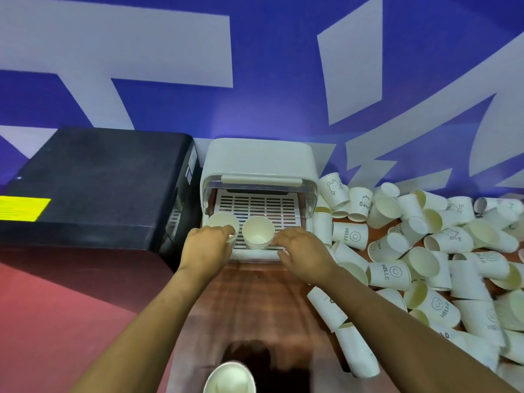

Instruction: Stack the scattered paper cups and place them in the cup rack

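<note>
A white cup rack (259,163) with a raised lid and a slotted tray (256,205) stands against the blue wall. Two stacks of white paper cups stand upright at the tray's front. My left hand (207,248) grips the left stack (222,224) at its rim. My right hand (300,251) rests on the tray's front edge, its fingers touching the side of the right stack (258,232). Several loose paper cups (419,251) lie scattered in a heap on the table to the right. Another upright stack of cups (229,377) stands at the bottom edge.
A black machine (96,180) with a yellow label sits left of the rack. The wooden table top (255,296) runs between my arms. A red surface (56,307) lies at the lower left.
</note>
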{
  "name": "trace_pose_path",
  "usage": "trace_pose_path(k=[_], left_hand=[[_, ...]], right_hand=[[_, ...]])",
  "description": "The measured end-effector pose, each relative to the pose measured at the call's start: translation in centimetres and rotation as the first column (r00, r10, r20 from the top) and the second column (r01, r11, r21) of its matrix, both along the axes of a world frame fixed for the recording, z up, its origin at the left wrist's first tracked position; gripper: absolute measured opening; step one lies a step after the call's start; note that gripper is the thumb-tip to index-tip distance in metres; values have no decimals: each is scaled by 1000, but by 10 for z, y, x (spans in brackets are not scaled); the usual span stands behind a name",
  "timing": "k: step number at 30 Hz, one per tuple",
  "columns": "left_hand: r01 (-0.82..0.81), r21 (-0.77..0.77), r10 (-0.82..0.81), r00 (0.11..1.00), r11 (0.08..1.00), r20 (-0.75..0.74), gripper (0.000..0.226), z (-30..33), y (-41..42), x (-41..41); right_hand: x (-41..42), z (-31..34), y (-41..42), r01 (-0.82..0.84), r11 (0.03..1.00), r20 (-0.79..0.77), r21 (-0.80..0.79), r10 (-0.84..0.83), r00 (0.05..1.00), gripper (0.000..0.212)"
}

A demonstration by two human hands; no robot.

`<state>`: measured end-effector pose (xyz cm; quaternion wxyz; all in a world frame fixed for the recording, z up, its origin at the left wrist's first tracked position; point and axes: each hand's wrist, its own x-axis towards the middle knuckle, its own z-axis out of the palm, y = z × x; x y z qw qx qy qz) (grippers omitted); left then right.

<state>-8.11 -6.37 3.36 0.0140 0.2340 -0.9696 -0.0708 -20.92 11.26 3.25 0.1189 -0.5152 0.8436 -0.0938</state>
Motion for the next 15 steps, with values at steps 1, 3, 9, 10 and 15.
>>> trace_pose_path(k=[1,3,9,10,15], left_hand=[[-1,23,2,1000,1000,-10,29,4,3,2],[-17,111,21,999,994,-41,30,13,9,7],[68,345,-18,989,936,-145,26,46,58,17],[90,353,-41,989,931,-144,26,49,66,17],[252,337,-187,959,907,-215,23,57,102,13]], right_hand=[[1,1,5,11,1000,1,0,-11,1000,31],[3,5,16,41,999,14,-8,-40,999,29],[-2,15,77,243,970,57,-5,-243,968,25],[-2,16,89,279,960,52,-7,-278,959,25],[2,11,148,428,903,98,-23,-424,900,22]])
